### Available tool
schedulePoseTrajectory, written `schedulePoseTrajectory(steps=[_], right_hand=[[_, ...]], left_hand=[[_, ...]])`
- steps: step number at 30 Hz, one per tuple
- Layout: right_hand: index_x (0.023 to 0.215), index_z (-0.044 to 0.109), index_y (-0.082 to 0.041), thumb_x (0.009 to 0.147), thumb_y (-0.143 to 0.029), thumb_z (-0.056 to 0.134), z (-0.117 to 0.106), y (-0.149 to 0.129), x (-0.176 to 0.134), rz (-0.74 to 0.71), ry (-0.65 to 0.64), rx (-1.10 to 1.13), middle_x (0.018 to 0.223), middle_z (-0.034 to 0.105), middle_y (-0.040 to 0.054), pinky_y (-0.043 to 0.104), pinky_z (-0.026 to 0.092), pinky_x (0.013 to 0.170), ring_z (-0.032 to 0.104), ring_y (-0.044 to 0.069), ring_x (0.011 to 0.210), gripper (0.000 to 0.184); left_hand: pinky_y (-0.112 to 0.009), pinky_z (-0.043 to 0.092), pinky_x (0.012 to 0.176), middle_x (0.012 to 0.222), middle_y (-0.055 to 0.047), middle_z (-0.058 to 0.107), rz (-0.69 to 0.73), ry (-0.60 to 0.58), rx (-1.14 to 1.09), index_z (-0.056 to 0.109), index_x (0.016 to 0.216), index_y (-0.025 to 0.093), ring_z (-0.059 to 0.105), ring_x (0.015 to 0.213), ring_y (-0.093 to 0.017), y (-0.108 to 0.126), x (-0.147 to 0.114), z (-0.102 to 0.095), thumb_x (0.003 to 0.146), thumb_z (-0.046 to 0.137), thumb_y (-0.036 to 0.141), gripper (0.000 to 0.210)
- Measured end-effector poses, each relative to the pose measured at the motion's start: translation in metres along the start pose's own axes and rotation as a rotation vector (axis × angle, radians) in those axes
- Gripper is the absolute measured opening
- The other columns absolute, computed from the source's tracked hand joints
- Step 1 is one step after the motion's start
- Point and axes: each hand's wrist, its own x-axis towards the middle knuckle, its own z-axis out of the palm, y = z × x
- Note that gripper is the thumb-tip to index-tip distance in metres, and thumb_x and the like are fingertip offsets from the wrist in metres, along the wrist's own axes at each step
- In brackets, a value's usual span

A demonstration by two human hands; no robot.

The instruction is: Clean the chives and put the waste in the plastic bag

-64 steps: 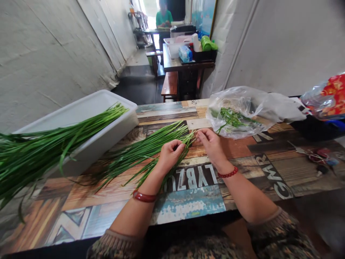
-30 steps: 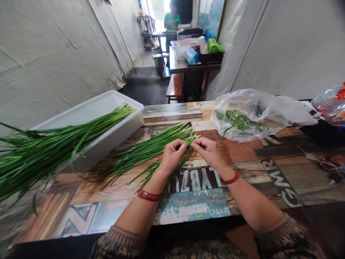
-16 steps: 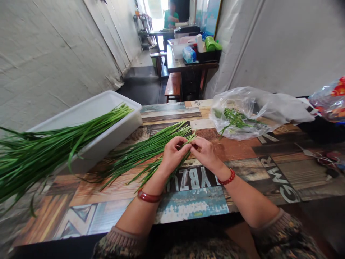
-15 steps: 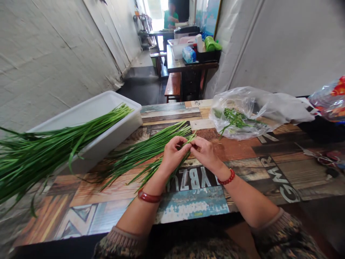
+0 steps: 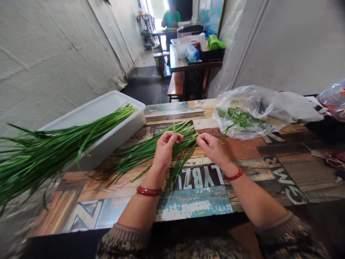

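Note:
Long garlic chives (image 5: 140, 153) lie in a loose bunch on the table, their pale stem ends pointing right. My left hand (image 5: 165, 149) is closed over this bunch, pinching a few chives with pale ends showing above the thumb. Just right of the stem ends, my right hand (image 5: 211, 147) has its fingers pinched together; whatever is in them is too small to make out. A white plastic tub (image 5: 114, 136) stands left of the bunch, and a larger heap of chives (image 5: 88, 133) rests in it, hanging over its near side.
A clear plastic bag (image 5: 249, 95) with green scraps (image 5: 239, 117) lies at the back right. Scissors (image 5: 314, 151) sit near the right edge. Beyond the table are a wooden bench (image 5: 176, 84), another table (image 5: 179, 66) with containers, and a person in green (image 5: 171, 18).
My hands, which were together at the stem ends, have moved apart: the left to the left, the right slightly right. The view has shifted a little.

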Motion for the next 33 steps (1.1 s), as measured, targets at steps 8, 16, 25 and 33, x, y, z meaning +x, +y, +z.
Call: schedulePoseTrajectory(steps=[8,16,25,33], right_hand=[[0.081,0.063,-0.019,0.091,-0.033,0.049,-0.006,0.004,0.003,0.052,0.004,0.116,0.080,0.065,0.0014,0.025,0.045,0.068,0.057,0.014,0.072,0.022],[0.076,0.066,-0.018,0.086,-0.030,0.057,0.017,-0.009,-0.004,-0.056,-0.189,0.104,0.074,0.067,0.0007,0.026,0.047,0.067,0.059,0.014,0.069,0.018],[0.069,0.053,-0.021,0.089,-0.027,0.044,0.000,-0.006,0.000,0.008,-0.128,0.089,0.066,0.056,-0.0017,0.026,0.041,0.063,0.052,0.013,0.064,0.023],[0.069,0.056,-0.020,0.093,-0.039,0.044,-0.014,0.019,0.009,0.117,0.144,0.073,0.066,0.060,-0.0002,0.027,0.043,0.064,0.054,0.014,0.063,0.032]], left_hand=[[-0.025,0.044,0.079,0.084,-0.002,0.071,-0.043,-0.029,0.040,0.061,0.074,0.018,0.060,0.081,-0.013,-0.003,-0.006,0.009,0.076,0.072,0.036,0.022],[-0.030,0.046,0.089,0.103,-0.005,0.071,-0.117,-0.142,0.066,0.065,0.082,0.017,0.062,0.093,-0.016,-0.004,-0.012,0.013,0.074,0.073,0.042,0.027],[-0.029,0.046,0.088,0.096,-0.005,0.073,-0.131,-0.120,0.037,0.056,0.071,0.018,0.062,0.090,-0.015,-0.006,-0.006,0.008,0.078,0.069,0.041,0.028],[-0.021,0.043,0.054,0.075,0.001,0.064,-0.207,-0.116,-0.033,0.049,0.079,0.019,0.054,0.055,-0.008,0.000,-0.007,0.010,0.075,0.070,0.041,0.031]])
